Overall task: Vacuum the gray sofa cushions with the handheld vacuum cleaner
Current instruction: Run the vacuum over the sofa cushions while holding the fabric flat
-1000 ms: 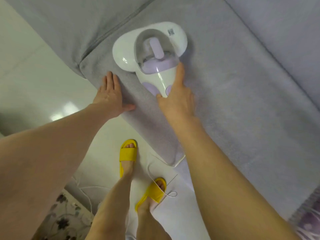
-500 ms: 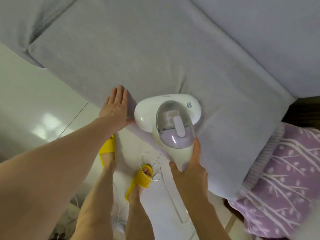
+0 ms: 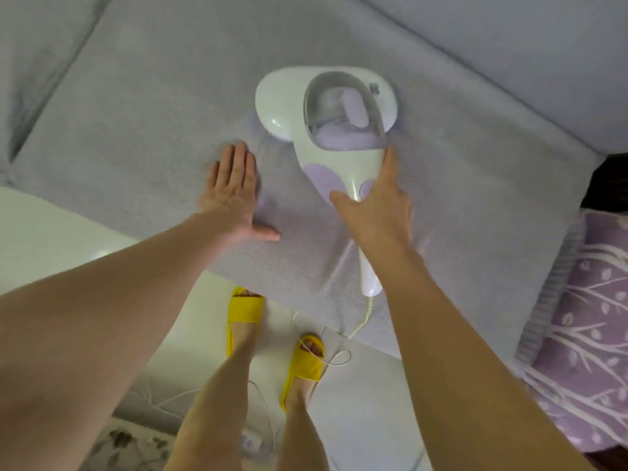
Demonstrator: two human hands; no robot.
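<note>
A white and lilac handheld vacuum cleaner [image 3: 326, 110] lies flat on the gray sofa seat cushion [image 3: 142, 130], its clear dust cup facing up. My right hand [image 3: 377, 205] grips its handle from above, index finger stretched along the right side. My left hand [image 3: 234, 192] rests flat on the cushion just left of the vacuum, fingers straight, thumb spread out. The vacuum's white cord [image 3: 360, 321] runs off the cushion's front edge down to the floor.
The gray back cushion [image 3: 509, 45] rises behind the seat. A purple patterned pillow [image 3: 591, 328] lies at the right. My feet in yellow slippers [image 3: 302, 368] stand on the white floor amid loops of cord. A floral rug [image 3: 132, 450] shows at bottom left.
The vacuum has been pushed away from the cushion's front edge toward the backrest. My left hand has moved from the cushion's edge up onto the seat, flat beside the vacuum.
</note>
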